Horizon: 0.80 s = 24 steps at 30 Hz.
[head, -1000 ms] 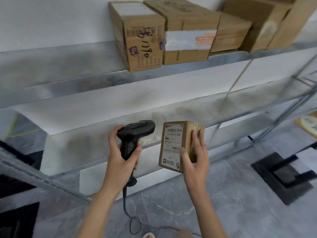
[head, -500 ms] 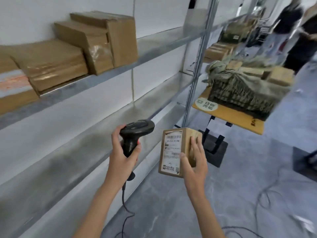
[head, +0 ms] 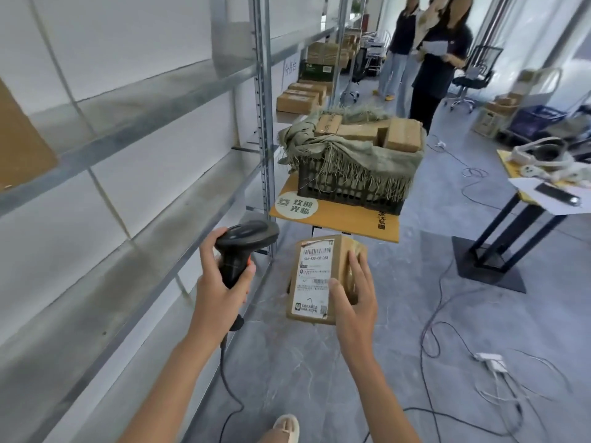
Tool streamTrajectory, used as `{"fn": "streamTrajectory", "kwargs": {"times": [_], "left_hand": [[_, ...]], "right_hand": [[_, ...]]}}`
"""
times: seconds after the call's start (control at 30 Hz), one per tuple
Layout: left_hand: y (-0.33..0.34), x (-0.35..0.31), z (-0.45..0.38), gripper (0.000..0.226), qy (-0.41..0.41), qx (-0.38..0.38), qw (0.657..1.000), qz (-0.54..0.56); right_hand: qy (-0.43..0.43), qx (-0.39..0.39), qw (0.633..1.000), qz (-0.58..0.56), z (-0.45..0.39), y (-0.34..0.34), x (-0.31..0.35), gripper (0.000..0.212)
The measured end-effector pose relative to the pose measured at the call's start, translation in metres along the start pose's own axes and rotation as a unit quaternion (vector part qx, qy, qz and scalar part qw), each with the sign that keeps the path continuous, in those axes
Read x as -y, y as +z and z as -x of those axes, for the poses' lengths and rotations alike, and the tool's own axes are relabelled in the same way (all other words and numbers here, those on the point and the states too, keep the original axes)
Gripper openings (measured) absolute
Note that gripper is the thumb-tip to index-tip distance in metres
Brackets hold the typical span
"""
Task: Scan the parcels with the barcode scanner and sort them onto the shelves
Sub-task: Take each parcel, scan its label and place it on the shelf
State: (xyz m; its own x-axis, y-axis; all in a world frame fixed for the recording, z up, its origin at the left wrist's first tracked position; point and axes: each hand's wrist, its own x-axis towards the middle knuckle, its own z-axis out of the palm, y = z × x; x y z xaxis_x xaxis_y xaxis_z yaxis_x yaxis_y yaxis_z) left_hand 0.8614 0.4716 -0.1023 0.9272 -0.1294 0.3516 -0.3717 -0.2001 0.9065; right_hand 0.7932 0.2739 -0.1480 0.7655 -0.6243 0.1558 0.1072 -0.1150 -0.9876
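Observation:
My left hand (head: pixel 220 287) grips the handle of a black barcode scanner (head: pixel 244 243), whose head points right toward the parcel. My right hand (head: pixel 355 302) holds a small brown cardboard parcel (head: pixel 319 276) by its right side, white shipping label facing me. Both are at waist height beside the metal shelves (head: pixel 134 161) on my left. Ahead, a black crate (head: pixel 351 183) draped with green sacking holds several more brown parcels (head: pixel 367 131) on a yellow table (head: pixel 339 219).
The scanner's cable hangs to the grey floor, where other cables and a power strip (head: pixel 491 361) lie at right. A second table (head: pixel 543 193) stands at right. Two people (head: pixel 428 55) stand further down the aisle, near stacked boxes (head: pixel 302 97).
The view has swung right, away from the boxes on the upper shelf toward the aisle and crate. Both hands keep the same hold on scanner and parcel.

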Motion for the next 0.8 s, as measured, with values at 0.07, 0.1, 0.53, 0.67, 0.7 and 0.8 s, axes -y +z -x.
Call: {"fn": "streamTrajectory", "kwargs": {"times": [0.07, 0.1, 0.53, 0.67, 0.7, 0.8], "left_hand": [[0.023, 0.006, -0.030, 0.070, 0.008, 0.018, 1.000, 0.015], [0.033, 0.010, -0.045, 0.072, 0.012, 0.026, 0.999, 0.023], [0.123, 0.041, -0.236, 0.079, 0.041, 0.080, 0.994, 0.054], [0.146, 0.048, -0.274, 0.070, 0.026, 0.098, 0.993, 0.057], [0.152, 0.049, -0.283, 0.069, 0.024, 0.101, 0.993, 0.057], [0.173, 0.056, -0.308, 0.067, 0.029, 0.109, 0.992, 0.059]], "right_hand": [[-0.004, -0.019, 1.000, 0.003, -0.027, 0.002, -0.005, 0.065], [-0.004, -0.026, 1.000, 0.006, -0.041, 0.003, -0.007, 0.064], [0.004, -0.096, 0.995, 0.017, -0.208, 0.046, -0.008, 0.056], [-0.009, -0.112, 0.994, 0.012, -0.245, 0.047, -0.016, 0.060], [-0.018, -0.116, 0.993, 0.017, -0.255, 0.047, -0.020, 0.060], [-0.015, -0.118, 0.993, 0.021, -0.286, 0.044, -0.030, 0.060]]}}
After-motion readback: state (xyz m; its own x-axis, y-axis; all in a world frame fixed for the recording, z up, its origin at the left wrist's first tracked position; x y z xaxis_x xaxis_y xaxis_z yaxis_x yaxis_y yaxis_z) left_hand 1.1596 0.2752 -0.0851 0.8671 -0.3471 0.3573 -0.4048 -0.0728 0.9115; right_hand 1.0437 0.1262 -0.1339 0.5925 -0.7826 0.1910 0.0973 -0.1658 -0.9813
